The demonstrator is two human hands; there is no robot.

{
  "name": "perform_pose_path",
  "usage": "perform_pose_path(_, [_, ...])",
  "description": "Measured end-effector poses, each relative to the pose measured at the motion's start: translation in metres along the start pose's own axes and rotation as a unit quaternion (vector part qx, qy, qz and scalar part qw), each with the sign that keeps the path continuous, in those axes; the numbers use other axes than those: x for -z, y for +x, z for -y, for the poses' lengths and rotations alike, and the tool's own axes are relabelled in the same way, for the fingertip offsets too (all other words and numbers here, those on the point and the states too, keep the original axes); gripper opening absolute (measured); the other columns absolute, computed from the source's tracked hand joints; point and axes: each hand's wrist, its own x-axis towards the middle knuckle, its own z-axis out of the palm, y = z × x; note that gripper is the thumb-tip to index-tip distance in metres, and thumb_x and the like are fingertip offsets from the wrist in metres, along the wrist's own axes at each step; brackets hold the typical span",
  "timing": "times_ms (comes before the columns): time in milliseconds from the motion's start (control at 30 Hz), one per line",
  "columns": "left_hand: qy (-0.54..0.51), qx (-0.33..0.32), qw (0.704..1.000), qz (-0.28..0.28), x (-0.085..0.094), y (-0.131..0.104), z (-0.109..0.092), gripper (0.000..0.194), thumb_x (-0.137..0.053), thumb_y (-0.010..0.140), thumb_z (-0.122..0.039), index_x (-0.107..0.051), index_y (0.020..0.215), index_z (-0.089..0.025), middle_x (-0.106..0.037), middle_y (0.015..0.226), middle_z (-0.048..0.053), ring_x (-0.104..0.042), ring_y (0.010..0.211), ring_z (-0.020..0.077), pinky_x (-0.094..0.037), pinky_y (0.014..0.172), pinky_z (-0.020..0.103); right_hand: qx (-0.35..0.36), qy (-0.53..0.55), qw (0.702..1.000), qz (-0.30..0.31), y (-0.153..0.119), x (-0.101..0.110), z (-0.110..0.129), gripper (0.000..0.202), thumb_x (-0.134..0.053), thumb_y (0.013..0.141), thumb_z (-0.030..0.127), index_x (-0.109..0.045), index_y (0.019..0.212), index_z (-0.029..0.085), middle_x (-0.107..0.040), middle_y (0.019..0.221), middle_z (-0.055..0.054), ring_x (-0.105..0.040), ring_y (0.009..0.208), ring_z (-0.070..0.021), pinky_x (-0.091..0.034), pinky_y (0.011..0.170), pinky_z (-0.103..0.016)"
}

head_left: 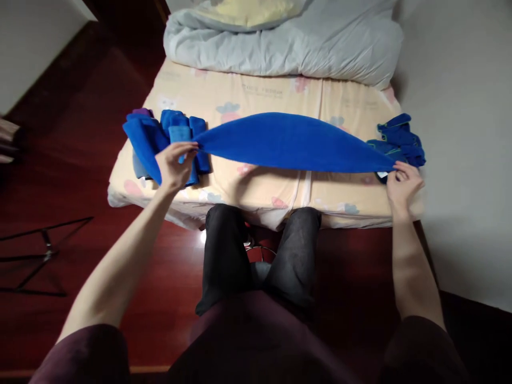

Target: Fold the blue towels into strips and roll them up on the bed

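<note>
A bright blue towel (296, 143) is stretched sideways above the bed, its middle bulging away from me and its ends drawn to points. My left hand (176, 165) pinches one end between thumb and fingers. At the other end, my right hand (403, 184) pinches the cloth the same way. Beside and beyond my left hand lie several folded or rolled blue cloths (146, 140), with a bit of purple cloth at their back. Past my right hand is a heap of crumpled darker blue cloth (402, 140) with greenish edging.
The bed (276, 96) has a cream sheet with printed patterns. A bunched pale quilt (288, 50) lies across its far end, a yellow cloth (256, 12) on top. A wall (464, 133) borders the right side. Black metal legs (46, 256) stand on the red floor at left.
</note>
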Motion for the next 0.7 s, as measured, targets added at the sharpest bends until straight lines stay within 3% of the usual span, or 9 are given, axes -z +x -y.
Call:
perform_pose_path(167, [0.011, 0.071, 0.994, 0.086, -0.075, -0.049, 0.053, 0.025, -0.055, 0.099, -0.029, -0.075, 0.099, -0.013, -0.076, 0.118, 0.011, -0.068, 0.119, 0.0214, -0.050, 0.111, 0.039, -0.064, -0.030, 0.994, 0.088, -0.052, -0.049, -0.060, 0.017, -0.060, 0.085, 0.008, -0.071, 0.097, 0.012, -0.071, 0.127, -0.023, -0.069, 0.115, -0.0243, -0.059, 0.099, -0.041])
perform_pose_path(300, [0.058, 0.083, 0.987, 0.122, -0.107, -0.077, 0.078, 0.020, -0.055, 0.097, -0.027, -0.072, 0.100, -0.016, -0.068, 0.129, 0.015, -0.052, 0.137, 0.0295, -0.041, 0.120, 0.050, -0.119, -0.052, 0.981, 0.146, -0.088, -0.072, -0.094, 0.014, -0.063, 0.083, 0.014, -0.071, 0.093, 0.015, -0.072, 0.123, -0.015, -0.072, 0.104, -0.0230, -0.062, 0.094, -0.040])
perform_pose_path(433, [0.110, 0.016, 0.977, 0.183, -0.113, -0.085, 0.085, 0.028, -0.048, 0.098, -0.023, -0.073, 0.110, -0.015, -0.060, 0.140, 0.016, -0.046, 0.139, 0.0321, -0.037, 0.120, 0.052, -0.073, -0.096, 0.980, 0.158, -0.099, -0.075, -0.109, 0.014, -0.066, 0.086, 0.019, -0.075, 0.096, 0.019, -0.073, 0.119, -0.013, -0.069, 0.108, -0.0255, -0.059, 0.102, -0.045])
perform_pose_path(567, [0.128, -0.024, 0.957, 0.259, -0.110, -0.080, 0.089, 0.034, -0.042, 0.095, -0.021, -0.074, 0.106, -0.017, -0.068, 0.117, 0.015, -0.059, 0.116, 0.0300, -0.048, 0.107, 0.046, -0.016, -0.140, 0.977, 0.158, -0.097, -0.066, -0.116, 0.010, -0.068, 0.085, 0.018, -0.076, 0.091, 0.021, -0.073, 0.105, -0.012, -0.066, 0.108, -0.0297, -0.055, 0.105, -0.050])
perform_pose_path(700, [0.144, -0.034, 0.961, 0.235, -0.100, -0.083, 0.100, 0.037, -0.041, 0.090, -0.020, -0.077, 0.100, -0.018, -0.068, 0.100, 0.014, -0.062, 0.103, 0.0290, -0.054, 0.097, 0.044, 0.025, -0.143, 0.974, 0.174, -0.105, -0.048, -0.122, 0.013, -0.065, 0.088, 0.016, -0.076, 0.085, 0.021, -0.075, 0.100, -0.013, -0.065, 0.106, -0.0307, -0.057, 0.100, -0.048])
